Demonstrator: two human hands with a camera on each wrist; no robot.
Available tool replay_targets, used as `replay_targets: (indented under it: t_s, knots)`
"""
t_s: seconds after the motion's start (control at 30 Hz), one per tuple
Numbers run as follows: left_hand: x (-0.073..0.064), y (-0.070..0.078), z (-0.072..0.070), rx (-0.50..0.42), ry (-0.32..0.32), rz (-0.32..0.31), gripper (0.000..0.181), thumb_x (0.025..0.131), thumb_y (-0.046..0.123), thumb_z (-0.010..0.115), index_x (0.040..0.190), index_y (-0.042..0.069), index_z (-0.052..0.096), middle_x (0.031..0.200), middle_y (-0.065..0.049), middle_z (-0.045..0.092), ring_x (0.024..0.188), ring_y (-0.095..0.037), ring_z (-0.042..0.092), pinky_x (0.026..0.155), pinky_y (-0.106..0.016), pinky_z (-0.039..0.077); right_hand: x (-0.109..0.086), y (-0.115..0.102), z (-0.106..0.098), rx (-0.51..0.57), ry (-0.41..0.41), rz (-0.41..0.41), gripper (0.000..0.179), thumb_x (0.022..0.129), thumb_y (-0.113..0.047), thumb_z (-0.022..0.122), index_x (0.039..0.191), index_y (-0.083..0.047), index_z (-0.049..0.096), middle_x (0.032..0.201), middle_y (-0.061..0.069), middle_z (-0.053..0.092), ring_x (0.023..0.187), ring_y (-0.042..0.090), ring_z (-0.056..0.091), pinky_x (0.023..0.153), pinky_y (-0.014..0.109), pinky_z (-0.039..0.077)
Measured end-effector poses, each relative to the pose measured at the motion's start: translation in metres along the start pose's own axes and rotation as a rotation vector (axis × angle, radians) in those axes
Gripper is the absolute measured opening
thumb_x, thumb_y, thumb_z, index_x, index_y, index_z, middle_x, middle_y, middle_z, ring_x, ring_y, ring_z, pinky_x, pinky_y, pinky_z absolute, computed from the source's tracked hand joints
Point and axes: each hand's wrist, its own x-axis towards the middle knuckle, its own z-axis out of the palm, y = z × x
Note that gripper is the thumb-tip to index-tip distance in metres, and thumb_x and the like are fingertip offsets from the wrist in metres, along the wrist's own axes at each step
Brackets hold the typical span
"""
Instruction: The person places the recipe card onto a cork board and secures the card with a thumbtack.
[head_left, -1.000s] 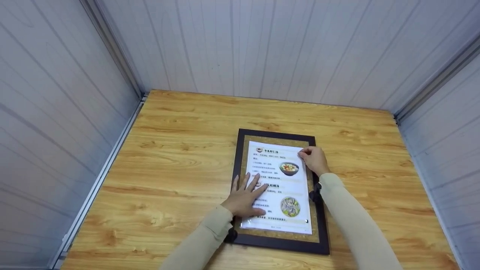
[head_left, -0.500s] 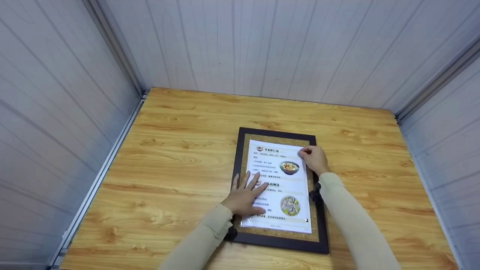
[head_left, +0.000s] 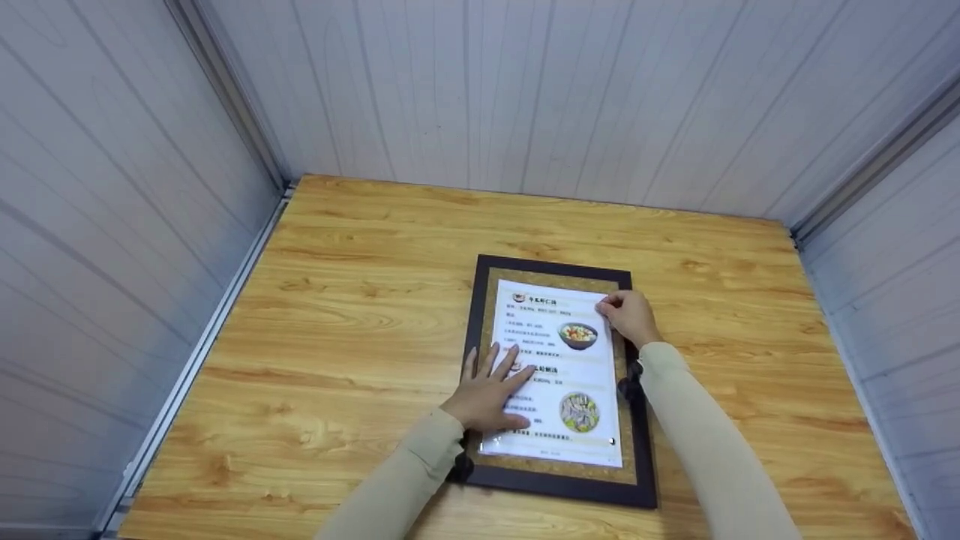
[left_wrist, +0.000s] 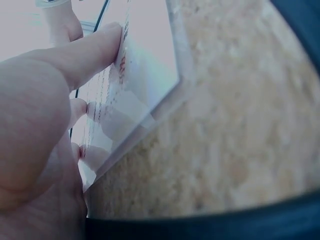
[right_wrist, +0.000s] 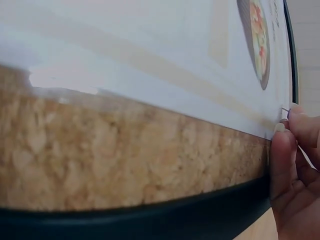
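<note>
A laminated recipe sheet (head_left: 555, 420) lies on a cork board (head_left: 553, 469) with a dark frame (head_left: 555, 487). My left hand (head_left: 484, 401) rests flat on the sheet's left side, fingers spread over the print. In the left wrist view, the thumb (left_wrist: 95, 52) presses on the sheet near its lower corner. At the sheet's upper right edge, my right hand (head_left: 628, 319) pinches a small pin (right_wrist: 285, 109) between thumb and fingertip. Its thin metal point shows beside the sheet surface; whether it touches the sheet I cannot tell. Another small dark pin (head_left: 612, 442) sits at the sheet's lower right corner.
The board lies on a wood-grain table (head_left: 360, 315), right of its middle. Pale panelled walls stand at the back (head_left: 495, 97), left (head_left: 112, 225) and right (head_left: 900, 262). Dark wrist straps on both arms hang over the frame's edges.
</note>
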Motion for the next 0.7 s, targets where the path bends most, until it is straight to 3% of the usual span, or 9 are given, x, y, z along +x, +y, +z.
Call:
replay_targets:
  t_s: [0.33, 0.7]
  knots:
    - [0.0, -0.0012, 0.0016, -0.002, 0.016, 0.009, 0.089, 0.086, 0.066, 0.061, 0.159, 0.028, 0.026, 0.166, -0.006, 0.004, 0.15, -0.034, -0.006, 0.114, -0.061, -0.009, -0.0006, -0.0013, -0.0007, 0.012, 0.0, -0.005, 0.016, 0.095, -0.012, 0.066, 0.096, 0.003, 0.07, 0.089, 0.013, 0.067, 0.065, 0.015, 0.056, 0.054, 0.024, 0.046]
    - [0.0001, -0.0015, 0.0004, -0.017, 0.011, 0.001, 0.089, 0.086, 0.065, 0.062, 0.159, 0.028, 0.026, 0.166, -0.007, 0.003, 0.15, -0.034, -0.007, 0.114, -0.059, -0.01, 0.0009, -0.0059, 0.0016, 0.018, 0.016, 0.026, 0.014, 0.094, -0.011, 0.068, 0.094, 0.002, 0.073, 0.087, 0.012, 0.068, 0.065, 0.015, 0.056, 0.053, 0.024, 0.046]
